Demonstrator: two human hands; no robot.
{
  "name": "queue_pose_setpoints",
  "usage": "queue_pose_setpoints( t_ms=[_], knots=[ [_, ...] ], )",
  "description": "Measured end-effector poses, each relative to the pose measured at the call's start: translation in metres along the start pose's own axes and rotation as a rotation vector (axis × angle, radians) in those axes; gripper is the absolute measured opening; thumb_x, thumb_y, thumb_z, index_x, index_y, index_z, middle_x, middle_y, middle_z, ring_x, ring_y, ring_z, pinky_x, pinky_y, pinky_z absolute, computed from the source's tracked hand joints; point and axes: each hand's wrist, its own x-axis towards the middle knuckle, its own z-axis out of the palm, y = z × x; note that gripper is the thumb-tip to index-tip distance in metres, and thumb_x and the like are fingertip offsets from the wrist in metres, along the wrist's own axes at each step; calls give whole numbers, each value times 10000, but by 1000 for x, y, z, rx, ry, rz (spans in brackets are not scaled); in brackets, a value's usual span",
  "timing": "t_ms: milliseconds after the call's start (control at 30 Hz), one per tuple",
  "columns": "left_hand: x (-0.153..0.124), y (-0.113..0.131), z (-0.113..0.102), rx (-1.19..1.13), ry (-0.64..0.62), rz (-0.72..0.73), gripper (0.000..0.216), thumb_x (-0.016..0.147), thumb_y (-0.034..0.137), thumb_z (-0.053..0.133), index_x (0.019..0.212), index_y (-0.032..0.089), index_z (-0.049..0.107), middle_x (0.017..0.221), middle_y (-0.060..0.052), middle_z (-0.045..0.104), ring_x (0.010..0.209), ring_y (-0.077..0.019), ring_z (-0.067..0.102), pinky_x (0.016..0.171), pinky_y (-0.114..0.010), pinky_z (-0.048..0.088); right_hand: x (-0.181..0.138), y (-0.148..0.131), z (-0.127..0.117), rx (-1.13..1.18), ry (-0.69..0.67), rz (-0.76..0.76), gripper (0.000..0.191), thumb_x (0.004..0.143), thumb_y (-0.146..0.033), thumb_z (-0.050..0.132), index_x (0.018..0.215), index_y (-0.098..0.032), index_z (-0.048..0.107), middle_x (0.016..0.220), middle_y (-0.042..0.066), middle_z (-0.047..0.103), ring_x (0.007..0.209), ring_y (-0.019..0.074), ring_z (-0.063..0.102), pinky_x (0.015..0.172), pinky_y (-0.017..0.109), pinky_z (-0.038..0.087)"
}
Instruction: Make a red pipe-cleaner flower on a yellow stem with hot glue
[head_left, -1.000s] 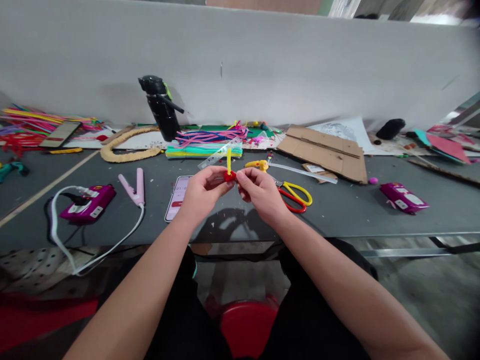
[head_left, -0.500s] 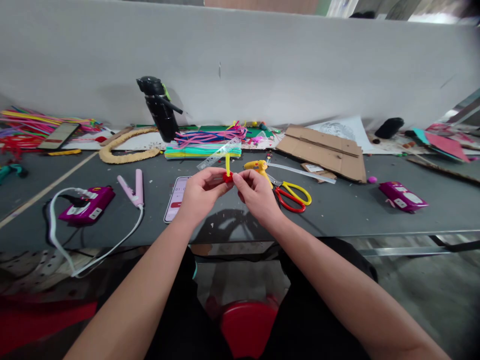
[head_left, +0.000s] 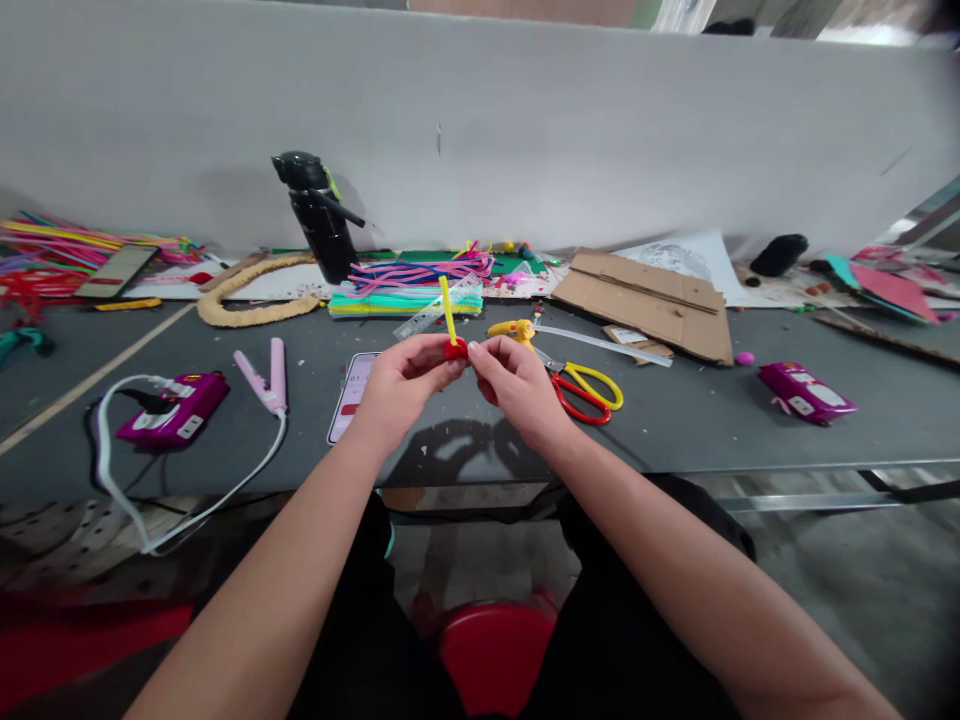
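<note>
Between my two hands is a small red fuzzy piece [head_left: 455,349] with a yellow pipe cleaner [head_left: 448,310] standing up from it, tilted a little to the left. My left hand [head_left: 412,385] pinches the red piece between thumb and fingers. The fingertips of my right hand [head_left: 514,385] are closed at its right edge; what exactly they grip is partly hidden. Just beyond my right hand are a yellow glue gun [head_left: 517,330] and scissors [head_left: 589,392] with one red and one yellow handle. A lit phone [head_left: 351,405] lies beside my left hand.
Bundles of pipe cleaners [head_left: 409,300], a clear ruler [head_left: 435,305] and a black bottle [head_left: 319,220] stand along the back. Cardboard [head_left: 649,305] lies to the right. At left are a pink hair straightener [head_left: 276,375] and a purple power strip [head_left: 176,410] with a looping white cord.
The red piece has turned slightly in my fingers, and the yellow pipe cleaner now leans further left and shows more of its length. My hands stay in nearly the same place.
</note>
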Motion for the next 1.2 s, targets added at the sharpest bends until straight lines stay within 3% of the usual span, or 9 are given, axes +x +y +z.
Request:
queue_pose_setpoints(
  t_ms=[300, 533, 733, 1000, 1200],
  knots=[
    [0, 0, -2, 31, -14, -41, 393, 713, 328, 896, 1074, 214, 792, 1048, -86, 799, 991, -247, 733, 812, -330, 582, 1, -4, -3, -26, 3, -45, 441, 773, -585, 775, 822, -185, 597, 665, -31, 589, 566, 93, 475, 516, 246, 352],
    [-3, 5, -5, 31, -81, -90, 397, 751, 346, 872, 1121, 224, 798, 1122, -89, 788, 1027, -243, 724, 875, -337, 584, -1, -3, -1, -65, 43, -70, 414, 801, -560, 763, 810, -187, 584, 700, -23, 600, 587, 96, 489, 544, 249, 391],
    [-3, 11, -4, -96, -69, -176, 301, 835, 460, 783, 988, 205, 830, 1036, -100, 795, 943, -223, 744, 833, -321, 594, -3, -2, 1, -148, 72, -135, 375, 841, -529, 742, 799, -187, 595, 693, -23, 580, 626, 111, 503, 583, 261, 419],
    [-3, 9, -2, -82, -30, -184, 280, 786, 401, 836, 990, 209, 831, 1029, -94, 798, 918, -211, 735, 848, -326, 582, -4, -1, 3, -187, 68, -166, 389, 847, -541, 739, 774, -190, 588, 691, -17, 581, 635, 117, 500, 572, 261, 407],
    [-2, 17, -7, -65, -29, -149, 296, 799, 383, 831, 1038, 209, 822, 1052, -92, 795, 907, -203, 740, 811, -306, 580, 1, -1, 0, -45, 61, -89, 415, 873, -594, 684, 806, -202, 564, 616, -53, 502, 542, 97, 420, 522, 253, 350]
  ],
)
